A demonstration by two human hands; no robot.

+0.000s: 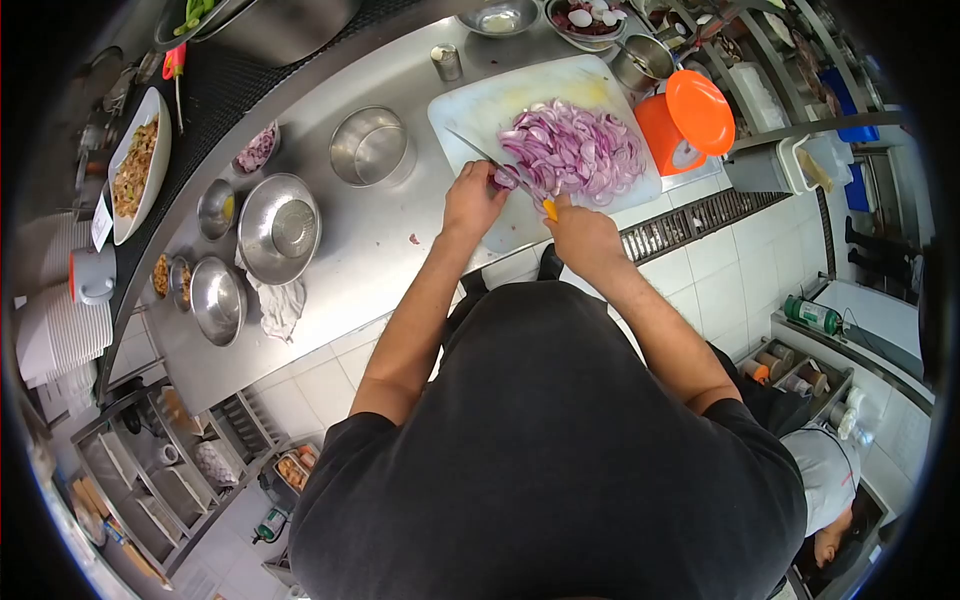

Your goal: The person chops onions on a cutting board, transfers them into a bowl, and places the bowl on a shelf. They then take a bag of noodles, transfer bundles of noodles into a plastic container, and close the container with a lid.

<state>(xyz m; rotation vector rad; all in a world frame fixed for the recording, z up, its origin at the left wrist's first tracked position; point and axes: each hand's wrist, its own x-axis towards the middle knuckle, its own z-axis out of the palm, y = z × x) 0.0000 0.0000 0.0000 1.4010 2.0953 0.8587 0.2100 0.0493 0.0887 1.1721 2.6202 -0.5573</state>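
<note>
A white cutting board [460, 110] lies on the steel counter, with a large heap of sliced red onion [580, 150] on it. My right hand [585, 238] is closed around the yellow handle of a knife [480, 152], whose blade points up and left across the board. Beside the blade, my left hand [472, 203] has its fingers bent together on a small piece of red onion [505, 178] near the board's lower left edge. The fingers partly cover that piece.
Left of the board stand a round steel pot [369, 147] and several steel bowls, one large [280, 229], near a white cloth [280, 308]. A small metal cup [446, 62] is behind. An orange scale [660, 135] stands right of the board. Another person [822, 480] is at the lower right.
</note>
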